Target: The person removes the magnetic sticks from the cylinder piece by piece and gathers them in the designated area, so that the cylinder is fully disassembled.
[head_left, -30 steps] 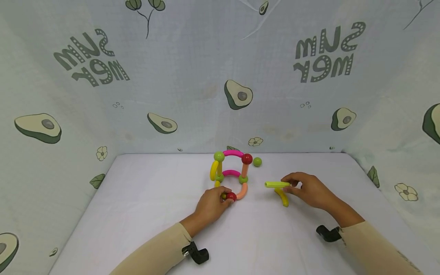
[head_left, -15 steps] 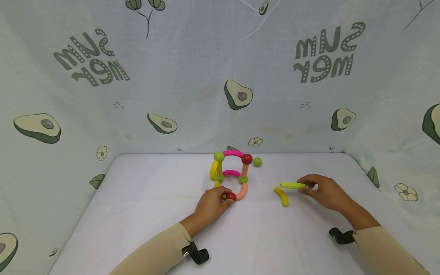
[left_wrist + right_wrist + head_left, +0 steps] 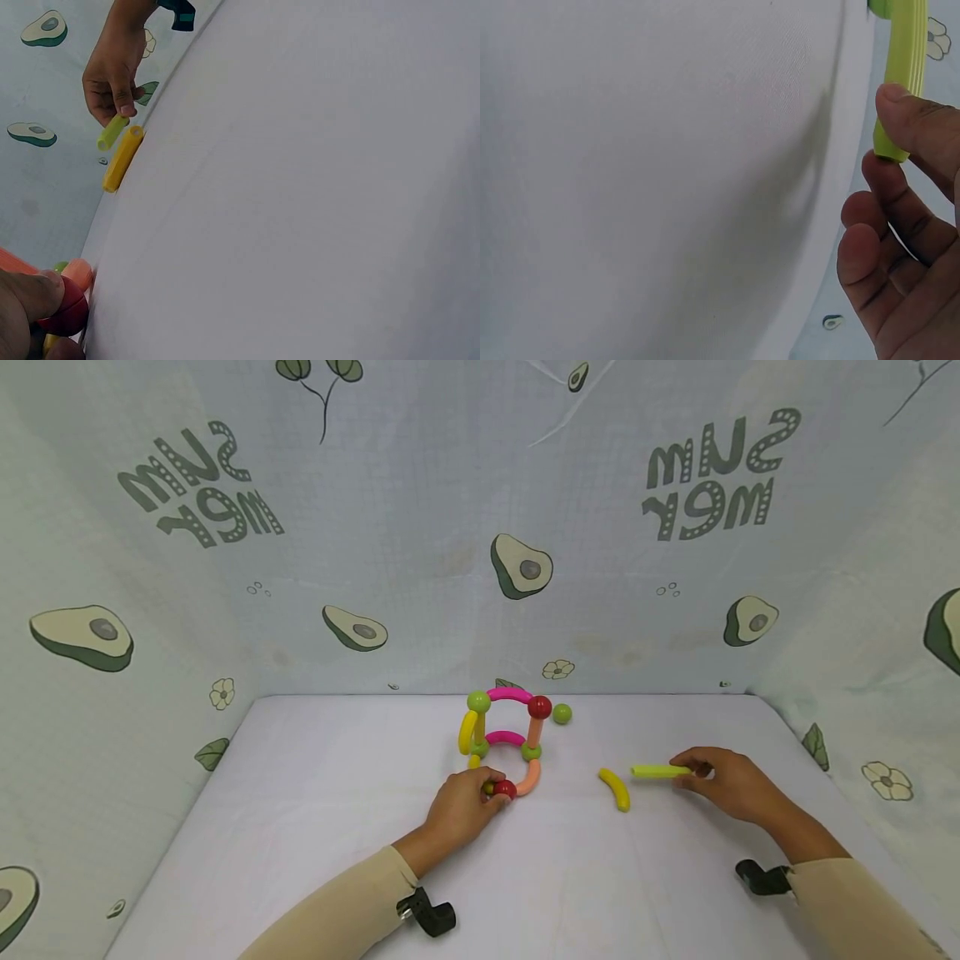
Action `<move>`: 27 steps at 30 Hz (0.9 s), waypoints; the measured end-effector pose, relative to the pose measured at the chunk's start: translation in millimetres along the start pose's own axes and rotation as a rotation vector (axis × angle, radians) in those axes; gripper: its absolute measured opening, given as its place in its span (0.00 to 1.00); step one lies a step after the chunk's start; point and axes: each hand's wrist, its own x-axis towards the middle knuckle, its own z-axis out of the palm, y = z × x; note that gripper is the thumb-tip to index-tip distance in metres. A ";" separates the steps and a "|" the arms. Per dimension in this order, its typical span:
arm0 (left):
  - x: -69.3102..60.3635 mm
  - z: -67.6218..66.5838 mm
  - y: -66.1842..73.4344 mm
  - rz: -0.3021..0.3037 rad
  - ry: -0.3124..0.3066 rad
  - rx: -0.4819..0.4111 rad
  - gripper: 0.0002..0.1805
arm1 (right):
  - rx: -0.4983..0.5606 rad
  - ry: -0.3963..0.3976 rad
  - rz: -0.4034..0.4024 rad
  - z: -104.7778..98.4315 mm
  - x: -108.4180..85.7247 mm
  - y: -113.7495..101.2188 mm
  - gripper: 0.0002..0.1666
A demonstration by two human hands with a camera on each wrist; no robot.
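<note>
My left hand (image 3: 461, 810) grips the red ball (image 3: 506, 789) at the near lower corner of a frame of coloured rods and balls (image 3: 535, 732); the fingers cover part of that corner. Off to the right, my right hand (image 3: 723, 783) pinches one end of a straight yellow-green rod (image 3: 654, 772) between thumb and fingers. The rod's free end points left, toward the frame. In the right wrist view the thumb presses on the ribbed yellow-green rod (image 3: 905, 56), with the other fingers loosely bent. Between the hands lies a curved yellow rod (image 3: 615, 790).
A loose green ball (image 3: 562, 714) sits just behind the frame's right side. White cloth covers the table (image 3: 337, 810), and a printed cloth wall (image 3: 435, 602) rises at its back edge.
My right hand has moved right with the yellow-green rod, away from above the curved yellow rod and slightly down. The left hand and the frame have stayed put.
</note>
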 end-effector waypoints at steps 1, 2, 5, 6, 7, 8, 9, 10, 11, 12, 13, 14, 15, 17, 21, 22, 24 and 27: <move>-0.1 0.1 0.1 -0.001 0.000 0.000 0.19 | -0.001 -0.005 0.005 0.0 -0.1 1.0 0.14; -0.1 0.3 0.0 -0.002 0.000 0.001 0.19 | 0.000 -0.010 0.010 0.2 -0.3 2.0 0.14; -0.2 0.7 0.1 -0.002 0.002 0.004 0.19 | -0.001 -0.023 0.029 0.6 -0.4 5.3 0.15; -0.2 0.8 0.1 -0.001 0.002 0.006 0.19 | 0.000 -0.028 0.035 0.6 -0.4 6.5 0.15; -0.3 0.8 0.1 0.000 0.003 0.007 0.19 | 0.001 -0.030 0.040 0.5 -0.5 7.4 0.15; -0.3 0.9 0.0 0.000 0.003 0.007 0.19 | 0.002 -0.032 0.043 0.5 -0.6 8.6 0.14; -0.3 0.9 0.0 0.001 0.003 0.007 0.19 | 0.001 -0.035 0.046 0.5 -0.7 9.6 0.14; -0.2 0.8 0.1 0.001 0.004 0.007 0.19 | 0.002 -0.038 0.046 0.4 -0.7 10.6 0.14; -0.2 0.8 0.1 0.002 0.004 0.008 0.19 | 0.004 -0.040 0.048 0.2 -0.7 11.5 0.15; -0.1 0.8 0.1 0.002 0.003 0.008 0.19 | 0.005 -0.043 0.050 0.0 -0.6 12.5 0.15; 0.0 0.8 0.0 0.002 0.003 0.009 0.19 | 0.007 -0.045 0.051 -0.1 -0.5 13.2 0.14; 0.1 0.8 0.1 0.001 0.004 0.011 0.19 | 0.007 -0.048 0.053 -0.1 -0.3 14.0 0.15; 0.2 0.8 0.2 0.000 0.003 0.013 0.19 | 0.007 -0.050 0.055 -0.1 -0.1 14.8 0.15; 0.3 0.8 0.4 -0.003 0.004 0.017 0.19 | 0.007 -0.055 0.060 0.1 0.5 16.2 0.15; 0.3 0.7 1.1 -0.013 0.005 0.018 0.19 | 0.009 -0.061 0.070 0.7 1.5 18.5 0.15; 0.3 0.6 1.3 -0.014 0.005 0.018 0.19 | 0.011 -0.063 0.073 0.7 1.6 18.8 0.15; 0.0 0.5 1.5 -0.016 0.005 0.018 0.19 | 0.012 -0.070 0.081 0.7 1.8 19.2 0.16; -0.6 0.3 1.5 -0.015 0.003 0.018 0.19 | 0.015 -0.082 0.090 0.6 1.8 18.9 0.18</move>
